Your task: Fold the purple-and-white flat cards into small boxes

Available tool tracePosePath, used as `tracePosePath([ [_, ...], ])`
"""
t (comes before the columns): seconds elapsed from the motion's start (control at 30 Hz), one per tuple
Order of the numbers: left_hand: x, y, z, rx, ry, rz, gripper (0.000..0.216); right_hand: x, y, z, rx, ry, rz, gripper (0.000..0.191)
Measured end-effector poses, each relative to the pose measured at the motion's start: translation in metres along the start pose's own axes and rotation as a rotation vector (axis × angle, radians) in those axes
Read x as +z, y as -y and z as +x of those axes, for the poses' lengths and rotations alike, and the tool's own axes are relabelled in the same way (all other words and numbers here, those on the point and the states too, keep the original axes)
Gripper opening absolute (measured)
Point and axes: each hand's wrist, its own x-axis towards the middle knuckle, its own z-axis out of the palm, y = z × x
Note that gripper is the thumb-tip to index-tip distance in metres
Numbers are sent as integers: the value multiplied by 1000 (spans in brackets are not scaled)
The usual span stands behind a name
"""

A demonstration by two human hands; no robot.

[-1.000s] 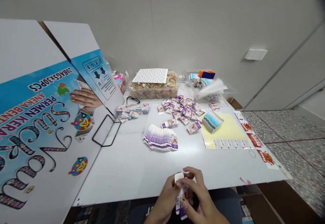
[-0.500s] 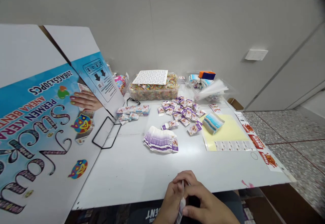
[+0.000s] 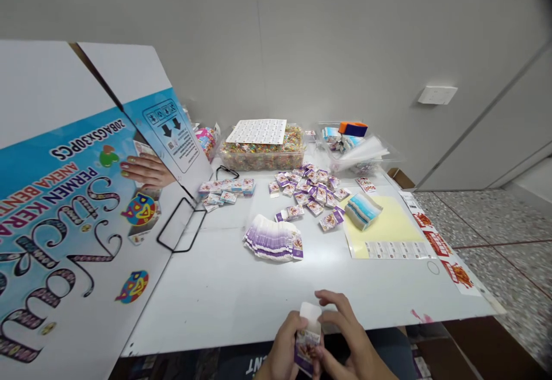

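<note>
Just over the table's front edge, my left hand (image 3: pixel 282 348) grips a small purple-and-white cardboard box (image 3: pixel 307 345). The box is upright, its printed front facing me and its white top flap standing up. My right hand (image 3: pixel 347 334) is at the box's right side, thumb against its lower edge and index finger raised and curved beside the flap. Beyond my hands lies a fanned stack of flat purple-and-white boxes (image 3: pixel 273 239). A loose pile of folded small boxes (image 3: pixel 308 187) is behind it, towards the right.
A large printed carton (image 3: pixel 77 196) fills the left side. Behind are a clear tub of colourful small packets (image 3: pixel 263 158) under a sticker sheet (image 3: pixel 256 131), and another clear tub (image 3: pixel 357 156). A blue-and-white bundle (image 3: pixel 363 210) rests on a yellow sheet (image 3: pixel 397 225). A black wire frame (image 3: pixel 181 225) stands left.
The small box has turned from edge-on to show its printed front and raised flap. My right hand's upper fingers have come away from my left hand and spread.
</note>
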Motion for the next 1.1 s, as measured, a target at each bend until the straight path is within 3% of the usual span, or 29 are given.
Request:
tracePosePath([
  [0.1, -6, 10, 5, -38, 0, -99, 37, -3, -2, -2, -36, 88, 30, 41],
  [0.23, 0, 19, 12, -130, 87, -173, 42, -1, -4, 0, 97, 80, 72, 9],
  [0.33, 8, 19, 14, -160, 157, -134, 60, 13, -12, 0, 266, 4, 323, 25],
  [0.4, 13, 15, 12, -98, 161, -59, 67, 25, -19, 0, 409, -126, 510, 26],
  [0.47, 17, 8, 8, 58, 86, 73, 60, 33, -25, -1, 498, -325, 572, 34],
  [0.57, 23, -2, -2, 282, -92, 347, 50, 33, -27, 0, 440, -491, 383, 37],
  [0.67, 26, -11, -10, 366, -153, 516, 48, 26, -23, 2, 242, -413, 206, 24],
  [0.73, 26, -15, -13, 376, -144, 559, 48, 22, -20, 4, 211, -363, 210, 23],
  [0.9, 23, -19, -17, 411, -129, 632, 48, 22, -24, 13, 489, -364, 517, 29],
  [1.1, 21, -20, -19, 437, -123, 671, 48, 26, -29, 12, 519, -352, 674, 26],
])
